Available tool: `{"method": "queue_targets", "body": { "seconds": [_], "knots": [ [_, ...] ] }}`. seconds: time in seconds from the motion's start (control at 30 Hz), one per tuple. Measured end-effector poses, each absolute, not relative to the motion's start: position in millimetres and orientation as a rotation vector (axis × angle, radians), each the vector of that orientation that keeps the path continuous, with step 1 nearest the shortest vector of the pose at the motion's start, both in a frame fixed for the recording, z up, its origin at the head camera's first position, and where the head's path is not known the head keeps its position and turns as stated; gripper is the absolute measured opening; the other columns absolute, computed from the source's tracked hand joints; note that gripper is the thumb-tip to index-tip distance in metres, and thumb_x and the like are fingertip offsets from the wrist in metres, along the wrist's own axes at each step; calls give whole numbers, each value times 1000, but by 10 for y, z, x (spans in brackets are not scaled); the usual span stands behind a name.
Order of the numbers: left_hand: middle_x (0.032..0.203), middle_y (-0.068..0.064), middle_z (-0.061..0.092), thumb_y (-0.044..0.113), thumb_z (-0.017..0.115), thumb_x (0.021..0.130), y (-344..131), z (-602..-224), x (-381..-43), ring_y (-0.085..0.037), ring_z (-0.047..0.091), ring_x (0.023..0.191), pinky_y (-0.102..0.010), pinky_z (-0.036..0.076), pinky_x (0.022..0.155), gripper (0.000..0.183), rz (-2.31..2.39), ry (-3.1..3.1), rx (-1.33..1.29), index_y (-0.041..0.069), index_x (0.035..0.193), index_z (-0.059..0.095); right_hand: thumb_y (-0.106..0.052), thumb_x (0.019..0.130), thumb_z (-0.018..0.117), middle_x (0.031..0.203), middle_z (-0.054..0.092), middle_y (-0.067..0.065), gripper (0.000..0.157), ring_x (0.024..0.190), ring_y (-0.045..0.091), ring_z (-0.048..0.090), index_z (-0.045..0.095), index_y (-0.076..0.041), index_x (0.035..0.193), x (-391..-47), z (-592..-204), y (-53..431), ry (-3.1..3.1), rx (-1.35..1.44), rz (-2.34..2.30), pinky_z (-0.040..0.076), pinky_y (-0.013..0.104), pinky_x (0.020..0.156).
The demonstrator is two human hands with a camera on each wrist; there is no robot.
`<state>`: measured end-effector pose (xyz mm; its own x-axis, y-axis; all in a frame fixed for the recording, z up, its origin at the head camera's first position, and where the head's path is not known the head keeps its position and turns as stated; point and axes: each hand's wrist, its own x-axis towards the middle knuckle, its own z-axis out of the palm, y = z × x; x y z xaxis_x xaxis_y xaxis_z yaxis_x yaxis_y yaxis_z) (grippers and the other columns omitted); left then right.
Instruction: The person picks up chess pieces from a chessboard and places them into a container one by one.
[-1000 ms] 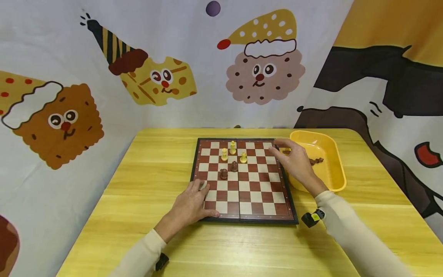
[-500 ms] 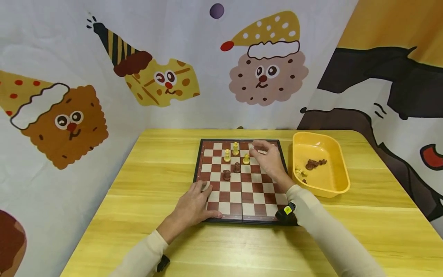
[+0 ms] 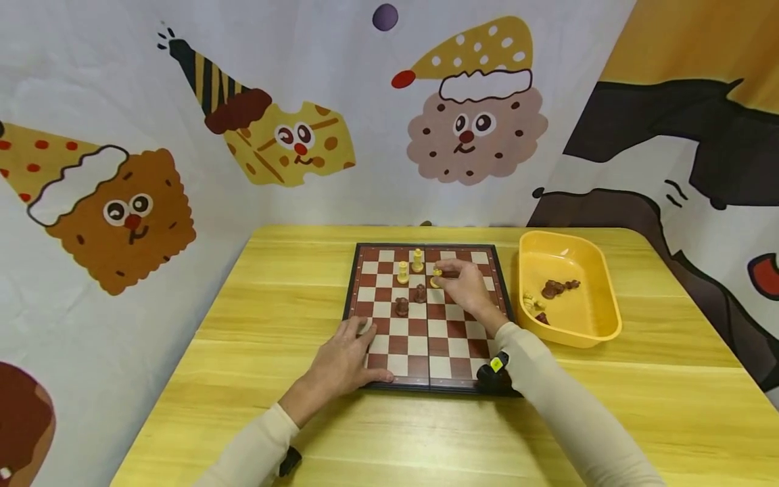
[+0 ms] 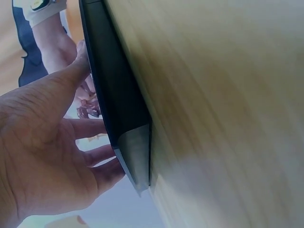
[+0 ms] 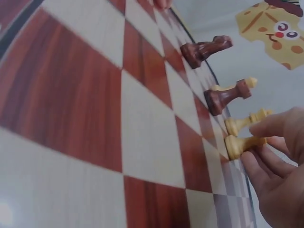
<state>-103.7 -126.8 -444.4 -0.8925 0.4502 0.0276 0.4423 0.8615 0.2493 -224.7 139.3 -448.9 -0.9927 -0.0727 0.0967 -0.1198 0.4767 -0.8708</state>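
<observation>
In the head view my right hand (image 3: 465, 287) pinches a short yellow chess piece (image 3: 436, 279) that stands on the chessboard (image 3: 448, 368). The right wrist view shows thumb and fingertips around this piece's upper part, its base close against the board. Two taller yellow pieces (image 3: 403, 272) stand to its left. Nearer to me are two brown pieces (image 3: 402, 306), one shaped like a knight (image 5: 202, 51). My left hand (image 3: 341, 358) rests on the board's near left corner, thumb at the front edge and fingers over the left edge; the left wrist view shows the dark side wall (image 4: 118, 76).
A yellow plastic tray (image 3: 599, 331) stands right of the board, holding brown pieces (image 3: 554, 289) and small yellow ones (image 3: 533, 304). Everything sits on a wooden table (image 3: 274, 291). A curtain (image 3: 377, 196) with cartoon prints hangs behind its far edge.
My right hand has moved left from beside the tray, across the board to the short yellow piece, and now pinches it. The left hand keeps its place; the view has shifted slightly.
</observation>
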Motion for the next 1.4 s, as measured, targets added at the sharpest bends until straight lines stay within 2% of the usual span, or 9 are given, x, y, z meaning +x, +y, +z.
{"method": "queue_targets", "body": {
  "seconds": [0.33,0.73,1.07,1.4],
  "knots": [
    [143,-24,46,65,78,76,-1277,-4422,-1044,-37,46,130,-48,53,97,101,413,3031,750,-5,144,53,-1,89,77,109,73,17,27,102,31,68,73,4,116,-2289,-4478,1372,-2622,216,1439,58,46,83],
    [145,-25,44,61,79,78,-1259,-4437,-1012,-38,44,132,-48,51,100,99,422,3011,719,-5,145,52,-1,90,77,106,72,16,26,98,29,69,73,3,115,-2288,-4482,1368,-2609,228,1440,60,44,78],
    [145,-25,43,61,78,78,-1266,-4446,-979,-39,44,132,-48,53,97,99,438,3022,704,-6,145,51,-5,91,76,106,74,13,24,96,26,70,75,0,114,-2266,-4052,1346,-2506,312,1401,59,37,69],
    [147,-26,42,59,79,79,-1247,-4451,-986,-39,42,134,-48,52,98,97,451,2995,707,-6,146,50,-8,92,75,110,74,14,26,97,27,70,74,-2,118,-2193,-4097,1416,-2510,287,1368,60,41,76]
  ]
}}
